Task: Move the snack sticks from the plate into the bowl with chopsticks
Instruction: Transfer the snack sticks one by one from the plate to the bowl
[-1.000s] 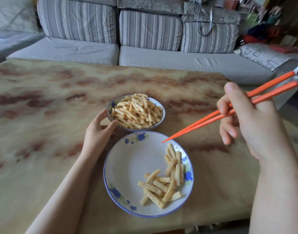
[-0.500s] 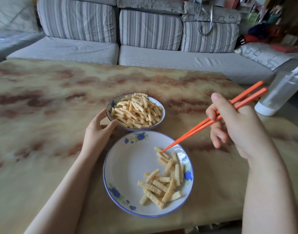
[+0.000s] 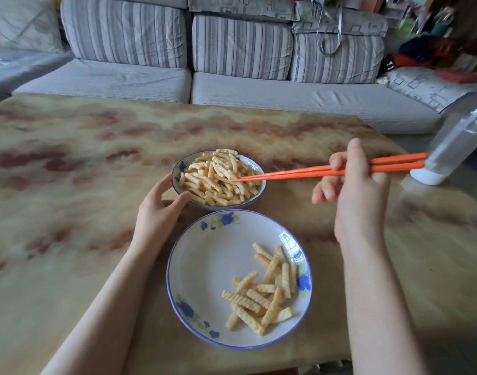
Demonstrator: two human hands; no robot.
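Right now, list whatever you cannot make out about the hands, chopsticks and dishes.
Head view:
- Tips of the chopsticks: over the bowl's snack sticks; whether they pinch one is too small to tell.
- The left hand: the bowl hides how far its fingers reach underneath.
- The right hand: its back hides its grip on the chopsticks.
- The bottle: top cut off by the right edge.

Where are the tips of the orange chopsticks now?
In the head view, the chopsticks reach from the right; their tips are over the snack sticks in the bowl.
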